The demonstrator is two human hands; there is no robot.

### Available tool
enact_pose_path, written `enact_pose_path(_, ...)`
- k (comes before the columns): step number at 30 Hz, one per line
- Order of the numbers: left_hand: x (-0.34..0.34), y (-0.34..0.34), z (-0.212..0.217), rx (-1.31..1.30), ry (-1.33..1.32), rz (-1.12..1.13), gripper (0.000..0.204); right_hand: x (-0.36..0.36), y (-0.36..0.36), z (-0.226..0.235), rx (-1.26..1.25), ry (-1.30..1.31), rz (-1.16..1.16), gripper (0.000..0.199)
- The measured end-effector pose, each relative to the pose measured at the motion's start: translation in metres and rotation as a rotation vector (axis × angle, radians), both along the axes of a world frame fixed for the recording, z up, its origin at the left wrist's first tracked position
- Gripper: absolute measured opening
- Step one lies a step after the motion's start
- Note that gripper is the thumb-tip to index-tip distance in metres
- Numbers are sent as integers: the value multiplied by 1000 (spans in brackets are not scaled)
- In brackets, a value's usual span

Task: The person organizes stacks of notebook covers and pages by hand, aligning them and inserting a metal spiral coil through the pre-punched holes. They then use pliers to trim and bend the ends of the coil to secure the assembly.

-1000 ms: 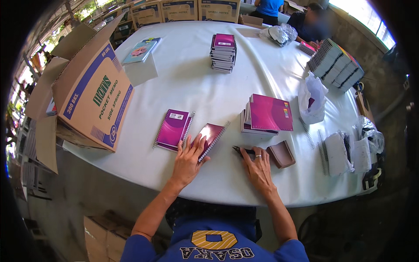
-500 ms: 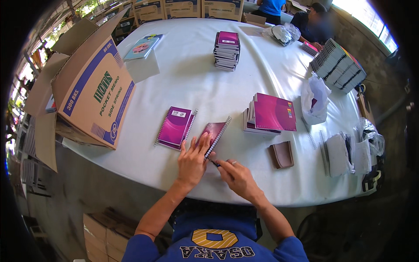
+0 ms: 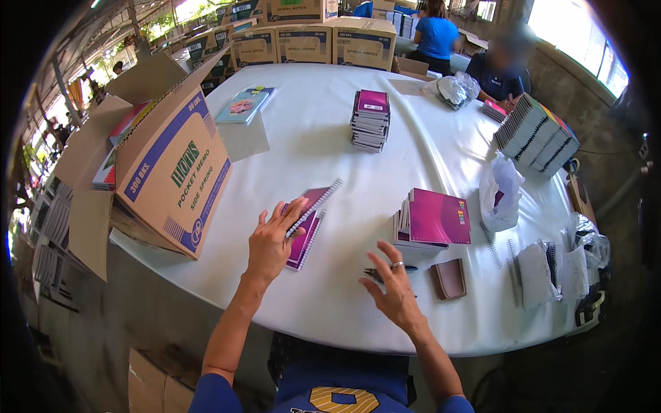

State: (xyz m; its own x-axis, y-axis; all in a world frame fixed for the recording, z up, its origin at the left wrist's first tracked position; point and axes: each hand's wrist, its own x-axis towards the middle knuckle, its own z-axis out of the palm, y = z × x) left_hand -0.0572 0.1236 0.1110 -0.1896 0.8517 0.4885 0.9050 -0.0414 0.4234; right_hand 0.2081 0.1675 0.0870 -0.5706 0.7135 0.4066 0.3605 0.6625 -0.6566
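My left hand point(image 3: 270, 244) is closed on a purple spiral notebook point(image 3: 318, 196), which is tilted above the table. Under it lies another purple spiral notebook point(image 3: 303, 249), partly hidden by the hand and the held one. Further right, my right hand point(image 3: 398, 296) has its fingers apart and holds nothing. Beside and partly behind those fingers is a dark hand tool point(image 3: 374, 273), apparently pliers, on the white table. A stack of purple notebooks point(image 3: 441, 217) stands just beyond the right hand, with a brown leather-like pouch point(image 3: 449, 279) in front of it.
An open carton point(image 3: 172, 182) stands at the left. Farther back are a notebook stack point(image 3: 372, 117) and a pale blue notebook point(image 3: 244, 105). Plastic bags point(image 3: 500, 193), loose wire spirals point(image 3: 513, 268) and leaning notebooks point(image 3: 537, 135) line the right side. A co-worker point(image 3: 499, 76) sits at the far right.
My left hand has lifted the notebook and carried it left, over the other purple one. My right hand has let go of the tool and moved right with its fingers spread. The view has tilted up.
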Motion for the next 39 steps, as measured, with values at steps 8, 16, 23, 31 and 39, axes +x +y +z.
enact_pose_path(8, -22, -13, -22, -459, 155, -133, 103, 65, 58, 63, 518, 101, -527, 26)
enact_pose_path(16, 67, 44, -11, -132, -462, -435, 77, 131, 176, 53, -299, -142, -672, 40)
enact_pose_path(23, 128, 50, -16, -2, -735, -421, 92, 129, 143, 63, -158, 295, -733, 25)
enact_pose_path(31, 190, -2, -35, 93, -1352, -424, 35, 12, -30, -2, -978, 1566, -162, 13)
enact_pose_path(39, 98, -30, 20, -546, -239, -606, 69, 54, -31, 4, -210, 467, -171, 43)
